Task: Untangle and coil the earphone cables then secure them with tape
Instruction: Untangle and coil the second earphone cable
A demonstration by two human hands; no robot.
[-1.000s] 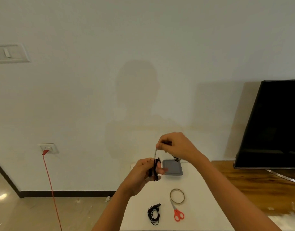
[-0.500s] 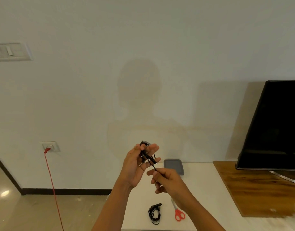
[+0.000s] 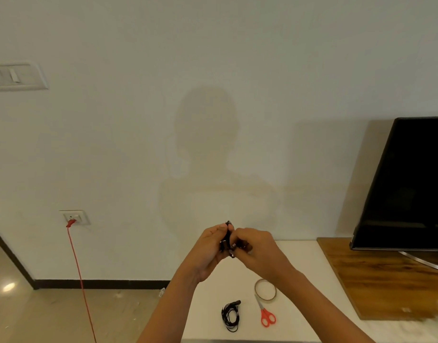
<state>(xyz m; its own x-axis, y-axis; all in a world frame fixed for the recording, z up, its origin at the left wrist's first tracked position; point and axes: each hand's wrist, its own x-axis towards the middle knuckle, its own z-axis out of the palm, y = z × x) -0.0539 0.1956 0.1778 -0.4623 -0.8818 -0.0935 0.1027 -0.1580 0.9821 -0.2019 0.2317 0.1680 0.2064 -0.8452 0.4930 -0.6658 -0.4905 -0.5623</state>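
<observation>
left hand (image 3: 209, 247): curled round a black earphone cable bundle (image 3: 224, 242), held up at lower centre of the frame.
right hand (image 3: 258, 251): closed on the same bundle, pressed against the left hand.
second earphone coil (image 3: 230, 316): laid on the white worktop (image 3: 312, 280), bottom centre.
tape roll (image 3: 265, 289): laid flat, just above the red scissors (image 3: 268, 316).
scissors: laid just right of the coil.
television (image 3: 411, 184): seen at the right edge.

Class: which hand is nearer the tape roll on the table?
Right. The right hand is held up over the tape roll; the left hand is up and further left.
</observation>
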